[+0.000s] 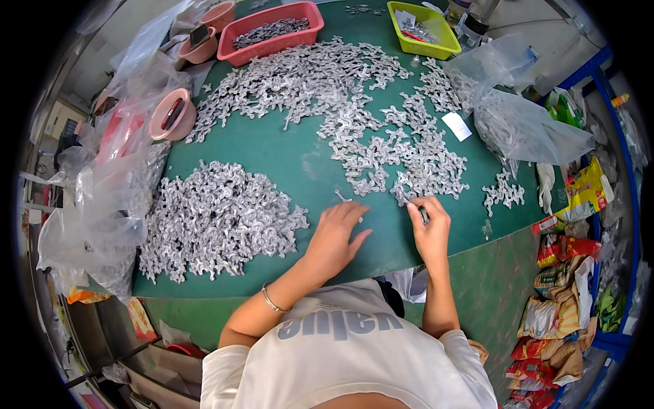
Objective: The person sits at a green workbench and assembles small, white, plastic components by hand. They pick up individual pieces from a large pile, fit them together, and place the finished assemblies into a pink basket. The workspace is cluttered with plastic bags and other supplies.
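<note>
My left hand (336, 234) is over the green table, its fingers stretched out and the thumb apart. Just beyond its fingertips lies one small grey metal piece (343, 196). My right hand (431, 230) is pinched at the near edge of a spread of similar grey metal pieces (429, 160); thumb and forefinger meet on one of them, partly hidden by the fingers. Left of my left hand is a dense heap of curved grey metal pieces (221, 221). A small separate cluster of pieces (503, 193) lies to the right of my right hand.
A red basin (228, 51) and a yellow-green basin (449, 48) stand at the back. Pink tubs (182, 126) and plastic bags (102, 218) line the left side. A clear bag of pieces (504, 126) and a white paper slip (456, 127) are at right.
</note>
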